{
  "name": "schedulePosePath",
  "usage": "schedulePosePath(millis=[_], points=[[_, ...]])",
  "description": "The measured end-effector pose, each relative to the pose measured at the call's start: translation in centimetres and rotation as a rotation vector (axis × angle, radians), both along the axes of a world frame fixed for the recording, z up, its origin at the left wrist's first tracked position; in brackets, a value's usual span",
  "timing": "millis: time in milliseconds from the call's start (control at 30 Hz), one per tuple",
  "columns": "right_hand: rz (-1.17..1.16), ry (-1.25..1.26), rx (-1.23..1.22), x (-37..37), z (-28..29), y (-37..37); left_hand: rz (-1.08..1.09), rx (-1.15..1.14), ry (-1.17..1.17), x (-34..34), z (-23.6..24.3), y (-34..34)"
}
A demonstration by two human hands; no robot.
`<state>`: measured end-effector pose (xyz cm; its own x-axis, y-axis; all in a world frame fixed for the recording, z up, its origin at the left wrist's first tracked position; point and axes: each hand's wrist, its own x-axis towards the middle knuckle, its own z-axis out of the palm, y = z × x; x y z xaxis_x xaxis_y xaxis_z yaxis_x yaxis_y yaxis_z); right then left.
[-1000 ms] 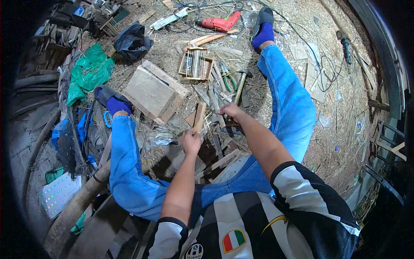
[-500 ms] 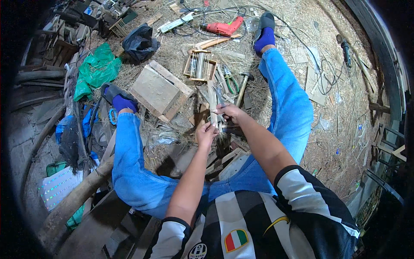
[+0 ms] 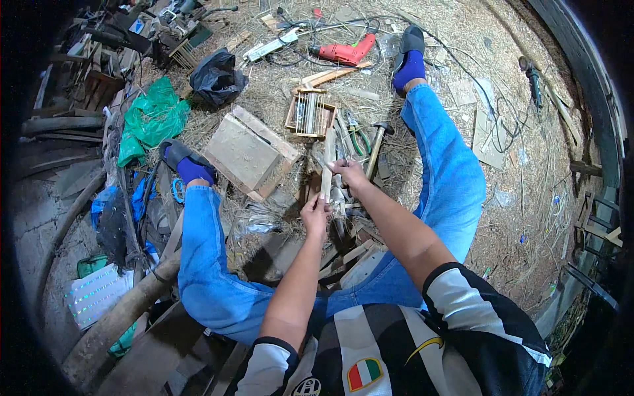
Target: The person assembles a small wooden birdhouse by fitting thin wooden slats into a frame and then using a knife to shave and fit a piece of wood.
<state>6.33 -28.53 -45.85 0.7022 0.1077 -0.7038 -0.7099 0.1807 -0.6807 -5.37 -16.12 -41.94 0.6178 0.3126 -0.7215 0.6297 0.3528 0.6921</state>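
Note:
My left hand [image 3: 316, 214] is closed on the near end of a pale, narrow wooden strip [image 3: 327, 177], which points away from me between my legs. Higher up, my right hand [image 3: 350, 174] curls closed against the same strip. From its fingers a thin grey blade-like tool [image 3: 318, 158] crosses the wood toward the upper left; its handle is hidden, and its exact kind is unclear. Just beyond the strip lies a small wooden frame with thin bars [image 3: 309, 112]. Green-handled pliers [image 3: 360, 140] and a hammer [image 3: 375, 148] rest to the right of the strip.
A wooden block [image 3: 244, 153] lies left of my hands, near a black plastic bag [image 3: 216, 79] and a green one [image 3: 152, 115]. Farther off are a red drill [image 3: 345, 51], a white power strip [image 3: 272, 45] and cables. Wood scraps [image 3: 350, 254] lie between my legs.
The grey tool has swung from pointing away along the strip's right side to lying across it, toward the upper left. My right hand has turned with it; my left keeps its hold.

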Motion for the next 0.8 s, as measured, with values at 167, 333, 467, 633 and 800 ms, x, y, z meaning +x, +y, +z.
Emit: schedulePosePath(millis=[167,333,467,633,800], points=[[-0.024,0.017,-0.013,1.9,-0.1,0.6,0.106,-0.205,0.022,2.4,0.0,-0.5],[-0.036,0.051,0.012,3.6,1.2,0.8,0.202,-0.243,-0.048,5.5,-1.3,-0.1],[-0.033,0.041,0.003,5.0,1.3,1.8,0.263,-0.213,-0.053,8.3,-2.5,0.0],[-0.11,0.015,0.031,6.9,-0.3,2.7,0.323,-0.247,-0.072,11.4,-3.4,-0.6],[-0.12,0.073,0.014,8.2,0.5,3.1,0.367,-0.25,-0.056,13.2,-5.2,-0.5]])
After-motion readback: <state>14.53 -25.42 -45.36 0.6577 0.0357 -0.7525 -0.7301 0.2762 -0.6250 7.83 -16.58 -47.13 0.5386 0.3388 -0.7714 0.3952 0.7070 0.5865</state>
